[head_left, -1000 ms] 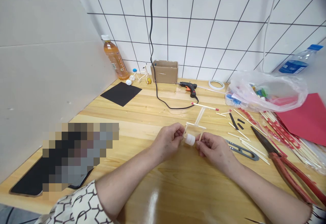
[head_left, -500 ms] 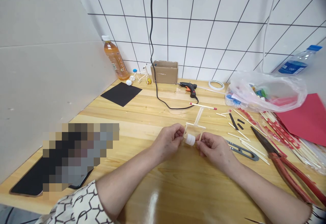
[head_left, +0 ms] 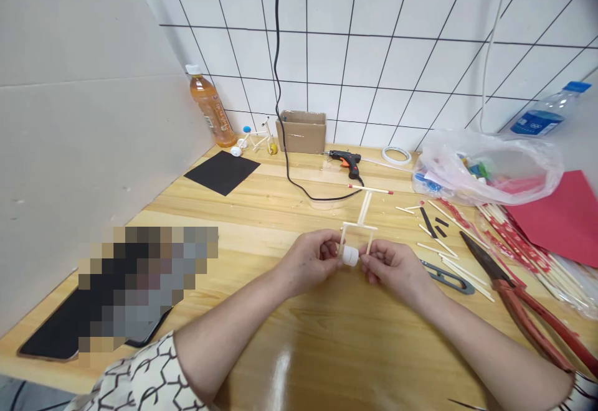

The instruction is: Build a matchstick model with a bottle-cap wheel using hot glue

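Note:
Between my hands stands a frame of glued wooden matchsticks, with a red-tipped crossbar at its far end. A white plastic cap sits at its near end, lying sideways. My left hand pinches the frame's near left corner and touches the cap's left side. My right hand holds the cap's right side, its fingers next to the frame's right leg. The fingers hide part of the near crossbar.
On the wooden table lie a hot glue gun with a black cable, loose matchsticks, black-handled snips and red-handled shears. Further back stand a finished stick model, a cardboard box and a plastic bag.
The frame's far end has swung up and slightly left, so the red-tipped crossbar appears shorter and higher. Both hands and the cap have shifted slightly.

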A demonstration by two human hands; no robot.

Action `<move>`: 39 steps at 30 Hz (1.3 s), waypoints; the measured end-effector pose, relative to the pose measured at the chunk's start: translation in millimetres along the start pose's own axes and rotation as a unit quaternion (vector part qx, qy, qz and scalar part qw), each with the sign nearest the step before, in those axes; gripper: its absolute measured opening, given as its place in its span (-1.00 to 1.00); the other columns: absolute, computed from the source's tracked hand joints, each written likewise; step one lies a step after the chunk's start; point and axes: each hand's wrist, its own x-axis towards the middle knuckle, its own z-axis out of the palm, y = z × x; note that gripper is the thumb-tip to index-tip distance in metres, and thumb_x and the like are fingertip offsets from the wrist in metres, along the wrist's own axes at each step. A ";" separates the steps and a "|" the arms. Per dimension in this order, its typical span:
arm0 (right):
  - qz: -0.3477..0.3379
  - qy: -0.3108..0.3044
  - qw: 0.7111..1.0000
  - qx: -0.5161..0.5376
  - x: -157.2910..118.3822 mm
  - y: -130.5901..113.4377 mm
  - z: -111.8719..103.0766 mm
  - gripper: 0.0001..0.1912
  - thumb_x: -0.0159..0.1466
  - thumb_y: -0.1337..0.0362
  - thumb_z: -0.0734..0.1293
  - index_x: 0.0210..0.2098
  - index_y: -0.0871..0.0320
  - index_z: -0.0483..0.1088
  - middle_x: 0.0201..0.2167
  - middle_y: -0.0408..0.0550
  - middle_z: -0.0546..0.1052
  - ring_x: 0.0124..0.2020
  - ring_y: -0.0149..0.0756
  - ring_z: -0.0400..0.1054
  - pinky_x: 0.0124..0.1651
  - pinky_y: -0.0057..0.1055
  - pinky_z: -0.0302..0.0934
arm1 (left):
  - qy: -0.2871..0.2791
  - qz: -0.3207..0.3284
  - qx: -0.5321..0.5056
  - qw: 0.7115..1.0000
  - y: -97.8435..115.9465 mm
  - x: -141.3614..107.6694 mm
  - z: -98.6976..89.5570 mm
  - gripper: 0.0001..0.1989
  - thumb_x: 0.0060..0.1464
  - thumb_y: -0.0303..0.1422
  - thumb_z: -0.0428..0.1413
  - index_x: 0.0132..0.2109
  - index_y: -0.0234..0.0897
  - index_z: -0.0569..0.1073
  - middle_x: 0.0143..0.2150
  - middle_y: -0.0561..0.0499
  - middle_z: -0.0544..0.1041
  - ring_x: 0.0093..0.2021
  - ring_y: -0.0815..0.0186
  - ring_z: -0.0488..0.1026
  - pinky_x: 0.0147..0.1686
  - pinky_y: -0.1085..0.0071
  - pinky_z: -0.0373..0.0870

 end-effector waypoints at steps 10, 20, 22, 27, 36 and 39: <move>0.029 -0.029 0.998 0.049 0.7 -4.8 0.1 -0.72 0.00 0.08 0.35 -0.49 0.19 0.35 -0.65 -0.20 0.42 -0.70 -0.52 0.23 -0.65 -0.56 -0.08 | 0.002 -0.028 -0.024 0.999 7.1 -1.0 1.4 -0.73 -0.27 -0.43 0.22 -0.31 -0.39 0.44 -0.55 0.18 0.21 -0.55 0.51 0.12 -0.54 0.54 0.03; 0.055 -0.030 0.996 0.058 1.4 -4.7 -3.8 -0.64 0.02 0.00 0.36 -0.58 0.21 0.35 -0.70 -0.18 0.41 -0.70 -0.54 0.22 -0.64 -0.57 -0.10 | -0.008 -0.001 -0.022 1.000 2.0 -0.4 0.6 -0.76 -0.20 -0.37 0.20 -0.30 -0.38 0.45 -0.56 0.16 0.21 -0.54 0.49 0.12 -0.53 0.52 0.03; 0.053 -0.028 0.996 0.060 1.3 -5.4 -3.2 -0.64 0.01 0.00 0.36 -0.59 0.20 0.35 -0.70 -0.19 0.41 -0.70 -0.55 0.21 -0.65 -0.57 -0.11 | -0.009 -0.001 -0.024 1.000 1.6 -0.2 0.4 -0.76 -0.20 -0.37 0.20 -0.30 -0.37 0.44 -0.55 0.15 0.22 -0.53 0.48 0.14 -0.52 0.52 0.05; 0.032 -0.025 0.997 0.066 0.1 -5.7 -4.1 -0.67 0.00 0.02 0.38 -0.53 0.20 0.40 -0.66 -0.19 0.43 -0.68 -0.54 0.23 -0.64 -0.56 -0.07 | -0.024 0.000 -0.034 0.999 0.6 0.7 -0.2 -0.77 -0.20 -0.37 0.20 -0.31 -0.37 0.43 -0.53 0.14 0.26 -0.52 0.47 0.18 -0.49 0.52 0.11; 0.028 -0.015 0.996 0.082 -0.3 -9.8 -3.5 -0.63 -0.04 0.00 0.39 -0.49 0.21 0.43 -0.64 -0.20 0.43 -0.68 -0.53 0.25 -0.62 -0.55 -0.02 | -0.049 0.007 -0.047 0.998 0.6 -0.3 0.4 -0.78 -0.16 -0.36 0.18 -0.32 -0.38 0.41 -0.51 0.11 0.30 -0.49 0.45 0.23 -0.46 0.51 0.16; 0.034 -0.013 0.996 0.084 -0.3 -10.1 -3.2 -0.63 -0.05 -0.01 0.40 -0.49 0.21 0.43 -0.65 -0.20 0.43 -0.68 -0.53 0.25 -0.63 -0.54 -0.02 | -0.054 0.017 -0.037 0.998 1.1 -0.6 -0.5 -0.80 -0.13 -0.36 0.17 -0.32 -0.38 0.41 -0.51 0.10 0.31 -0.49 0.45 0.23 -0.45 0.51 0.16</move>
